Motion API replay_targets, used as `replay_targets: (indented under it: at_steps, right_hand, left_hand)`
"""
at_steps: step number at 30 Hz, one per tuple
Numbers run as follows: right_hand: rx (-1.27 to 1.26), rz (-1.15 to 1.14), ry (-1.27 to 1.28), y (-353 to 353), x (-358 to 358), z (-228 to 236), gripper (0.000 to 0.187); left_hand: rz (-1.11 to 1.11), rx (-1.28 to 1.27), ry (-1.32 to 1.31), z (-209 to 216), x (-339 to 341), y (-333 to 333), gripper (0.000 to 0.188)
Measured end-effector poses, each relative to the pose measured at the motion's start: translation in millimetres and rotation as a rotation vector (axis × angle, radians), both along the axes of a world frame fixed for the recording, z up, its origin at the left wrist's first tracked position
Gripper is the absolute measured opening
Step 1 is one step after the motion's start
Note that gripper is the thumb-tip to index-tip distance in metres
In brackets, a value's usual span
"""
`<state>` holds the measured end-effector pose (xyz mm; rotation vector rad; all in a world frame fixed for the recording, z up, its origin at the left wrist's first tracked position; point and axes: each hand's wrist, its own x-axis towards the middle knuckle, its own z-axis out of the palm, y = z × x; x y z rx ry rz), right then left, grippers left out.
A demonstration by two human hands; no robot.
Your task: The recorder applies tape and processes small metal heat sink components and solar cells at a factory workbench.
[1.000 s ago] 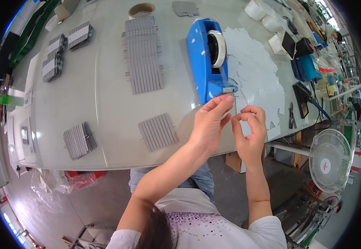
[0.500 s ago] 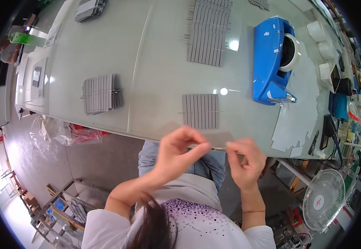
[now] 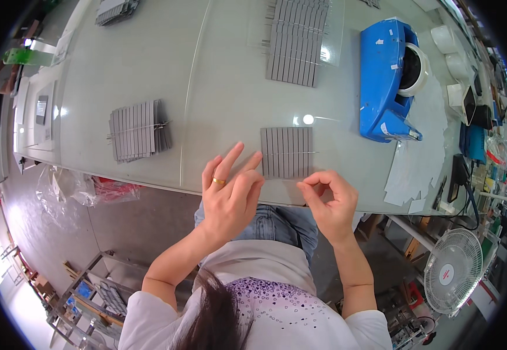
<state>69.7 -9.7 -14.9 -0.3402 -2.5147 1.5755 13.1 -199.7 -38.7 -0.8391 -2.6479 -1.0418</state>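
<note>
One grey slatted panel lies flat, tape dispenser to its right, my left hand at its left edge, any hold unclear, my right hand pinched closed by its near right corner, contents indiscernible, so gentle, even pressure seems best.

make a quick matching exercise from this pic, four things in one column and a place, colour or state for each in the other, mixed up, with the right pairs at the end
Things:
1. tape dispenser
2. left hand
3. fan
4. right hand

Descriptions:
A. by the lower right corner of the flat grey panel
B. white and round, at lower right of the view
C. wearing a gold-coloured ring
D. blue

Right pairs: 1-D, 2-C, 3-B, 4-A
</note>
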Motion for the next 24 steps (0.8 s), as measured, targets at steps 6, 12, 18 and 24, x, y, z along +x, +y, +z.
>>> replay_targets:
  at_steps: [6, 12, 18, 24]
  right_hand:
    - [0.022, 0.039, 0.067, 3, -12, -6, 0.013]
    - [0.136, 0.082, 0.204, 10, -4, 3, 0.016]
    - [0.193, -0.022, 0.296, 5, 2, -19, 0.016]
    - [0.269, -0.096, 0.458, -2, -1, -29, 0.015]
  left_hand:
    - [-0.019, -0.027, -0.003, 4, -20, -2, 0.016]
    - [-0.090, 0.178, -0.022, 20, -16, -11, 0.020]
    - [-0.109, 0.177, 0.208, -19, -3, -5, 0.021]
    - [0.059, 0.176, 0.442, -37, 0, 5, 0.022]
